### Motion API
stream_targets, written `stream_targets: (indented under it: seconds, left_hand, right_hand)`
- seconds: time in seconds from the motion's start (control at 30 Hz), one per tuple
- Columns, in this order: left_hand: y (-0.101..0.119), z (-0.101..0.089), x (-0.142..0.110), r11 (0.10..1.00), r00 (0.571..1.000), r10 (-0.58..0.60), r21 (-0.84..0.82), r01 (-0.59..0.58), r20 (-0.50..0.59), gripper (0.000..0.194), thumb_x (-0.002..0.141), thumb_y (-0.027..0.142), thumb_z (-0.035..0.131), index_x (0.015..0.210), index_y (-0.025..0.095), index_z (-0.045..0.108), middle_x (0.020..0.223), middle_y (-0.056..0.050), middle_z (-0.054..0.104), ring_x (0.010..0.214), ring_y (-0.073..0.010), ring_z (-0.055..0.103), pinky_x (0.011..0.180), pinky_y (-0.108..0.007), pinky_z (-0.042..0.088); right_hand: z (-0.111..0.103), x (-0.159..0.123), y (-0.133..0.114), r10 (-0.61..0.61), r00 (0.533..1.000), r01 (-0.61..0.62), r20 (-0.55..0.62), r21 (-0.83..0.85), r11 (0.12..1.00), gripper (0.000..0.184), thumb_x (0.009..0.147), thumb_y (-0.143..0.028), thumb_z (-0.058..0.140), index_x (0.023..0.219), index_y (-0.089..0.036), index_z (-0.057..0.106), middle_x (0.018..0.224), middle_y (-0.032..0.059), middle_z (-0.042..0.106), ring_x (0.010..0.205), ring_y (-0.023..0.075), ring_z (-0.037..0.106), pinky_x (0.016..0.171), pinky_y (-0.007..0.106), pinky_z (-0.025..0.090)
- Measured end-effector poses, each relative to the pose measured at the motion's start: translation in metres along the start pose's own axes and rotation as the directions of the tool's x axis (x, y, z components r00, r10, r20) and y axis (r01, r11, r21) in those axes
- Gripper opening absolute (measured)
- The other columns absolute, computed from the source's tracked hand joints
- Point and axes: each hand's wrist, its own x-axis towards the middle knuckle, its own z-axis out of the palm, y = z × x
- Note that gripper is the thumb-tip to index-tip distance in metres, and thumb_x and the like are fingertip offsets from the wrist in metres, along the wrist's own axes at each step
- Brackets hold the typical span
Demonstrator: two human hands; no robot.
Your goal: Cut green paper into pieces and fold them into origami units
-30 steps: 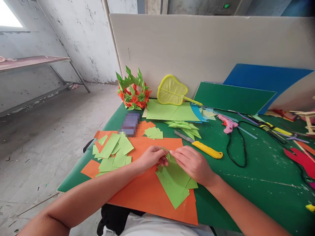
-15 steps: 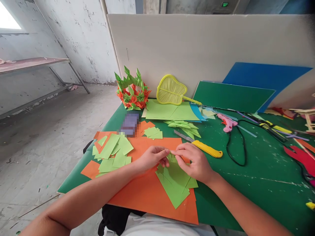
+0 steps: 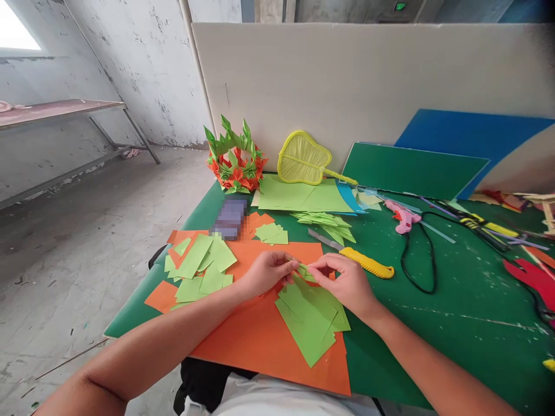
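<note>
Between my two hands is a small folded piece of green paper (image 3: 306, 273). My left hand (image 3: 269, 274) pinches its left end, and the fingertips of my right hand (image 3: 347, 281) are closed on its right side. Just below lie loose green paper sheets (image 3: 310, 332), overlapping on a large orange sheet (image 3: 243, 341). To the left, more cut green pieces (image 3: 195, 260) are heaped with some orange ones. Beyond my right hand rests a yellow-handled craft knife (image 3: 368, 263), its blade pointing left. Pointed folded green pieces (image 3: 325, 222) are piled behind the knife.
A green and orange paper crown-like ring (image 3: 236, 167) stands at the back left, near a yellow fan (image 3: 303, 159) leaning on the upright board (image 3: 368, 81). A pink glue gun (image 3: 403, 216) with a black cord lies to the right. A blurred dark item (image 3: 232, 216) sits before the ring.
My right hand has shifted its fingers, and the green folded paper between my hands shows more clearly now. The view has moved very slightly.
</note>
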Motion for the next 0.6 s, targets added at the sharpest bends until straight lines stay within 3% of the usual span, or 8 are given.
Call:
stream_targets:
  seconds: [0.27,0.6]
  left_hand:
    - [-0.0012,-0.0001,0.0020,0.995,0.999,-0.030,-0.100,0.031,0.017,0.043,0.073,0.053,0.071,0.084,0.012,0.065,0.059,-0.001,0.062,0.054,-0.0096,0.056,0.054,-0.021,0.043]
    - [-0.0028,0.0019,0.0009,0.996,0.998,-0.054,-0.064,0.056,0.037,0.047,0.076,0.061,0.062,0.080,0.014,0.057,0.060,-0.001,0.062,0.051,-0.0089,0.053,0.048,-0.020,0.038]
  right_hand:
    - [0.0042,-0.0009,0.0026,0.039,0.999,-0.039,0.002,0.042,0.998,0.019,0.086,-0.027,0.060,0.069,-0.020,0.061,0.067,0.0011,0.061,0.060,0.0140,0.054,0.053,0.026,0.044]
    - [0.0056,0.0008,-0.0003,0.071,0.997,-0.073,0.044,0.058,0.996,0.016,0.082,-0.024,0.059,0.067,-0.020,0.055,0.066,-0.0003,0.056,0.059,0.0126,0.049,0.054,0.024,0.043]
